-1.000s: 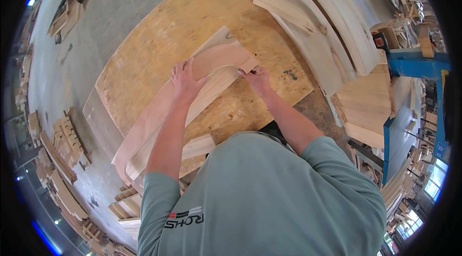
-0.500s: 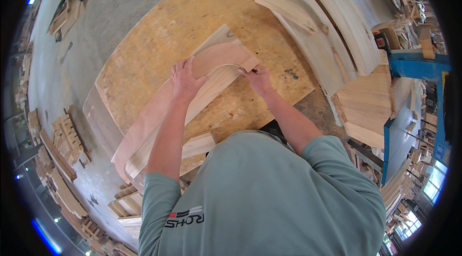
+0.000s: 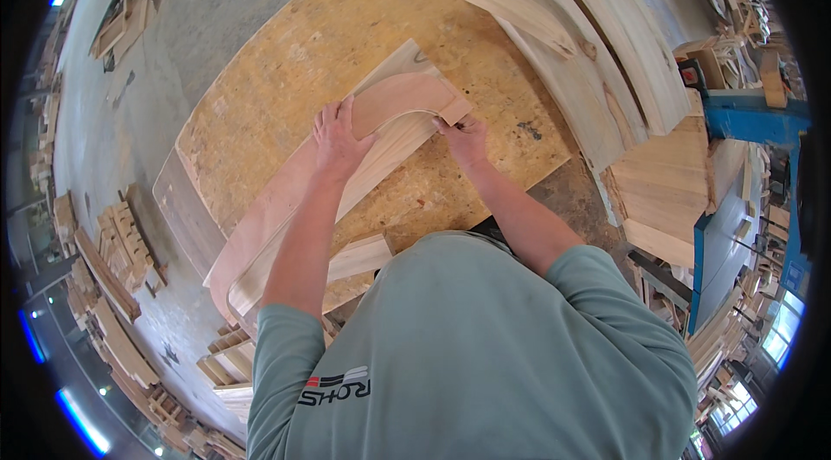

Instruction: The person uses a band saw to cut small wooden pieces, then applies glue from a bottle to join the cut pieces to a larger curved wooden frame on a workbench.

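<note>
Only my view shifted: my left hand (image 3: 340, 143) spread over the curved piece (image 3: 389, 102), board (image 3: 389, 151) beneath seemingly uncut, right hand (image 3: 467, 141) at its end, grip unclear.

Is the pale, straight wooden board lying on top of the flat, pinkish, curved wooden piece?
No, the pinkish piece lies on top, and the pale board shows from under both its edges.

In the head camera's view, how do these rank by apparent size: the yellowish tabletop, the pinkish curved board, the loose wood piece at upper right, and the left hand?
Largest to smallest:
1. Tabletop
2. Pinkish curved board
3. Loose wood piece and left hand: too alike to rank.
</note>
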Demonstrator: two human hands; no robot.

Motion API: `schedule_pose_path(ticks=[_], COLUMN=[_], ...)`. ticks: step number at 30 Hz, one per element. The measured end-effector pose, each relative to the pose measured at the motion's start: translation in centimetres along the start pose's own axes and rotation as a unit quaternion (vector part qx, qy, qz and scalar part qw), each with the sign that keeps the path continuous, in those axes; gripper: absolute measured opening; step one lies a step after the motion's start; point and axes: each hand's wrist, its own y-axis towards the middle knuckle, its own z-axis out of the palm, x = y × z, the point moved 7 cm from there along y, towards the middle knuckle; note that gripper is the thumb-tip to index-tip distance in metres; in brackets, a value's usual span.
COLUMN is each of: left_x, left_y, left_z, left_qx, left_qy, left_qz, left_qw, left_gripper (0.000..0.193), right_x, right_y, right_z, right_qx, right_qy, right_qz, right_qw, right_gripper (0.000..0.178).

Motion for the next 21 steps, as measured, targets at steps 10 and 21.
schedule_pose_path(ticks=[10,21], left_x=[-0.2,-0.1], left_y=[-0.1,-0.3], left_z=[-0.1,-0.2], left_qx=[-0.035,-0.052], left_qy=[-0.009,-0.016], left_qz=[0.024,0.032], left_qw=[0.999,0.998], left_gripper=[0.082,0.081], right_x=[1.4,0.5], right_y=[-1.5,-1.1], right_z=[0.9,1.0], right_qx=[-0.036,-0.024], right_qy=[-0.013,0.008], right_qz=[-0.008,0.0], right_qw=[0.999,1.0], right_gripper=[0.013,0.014])
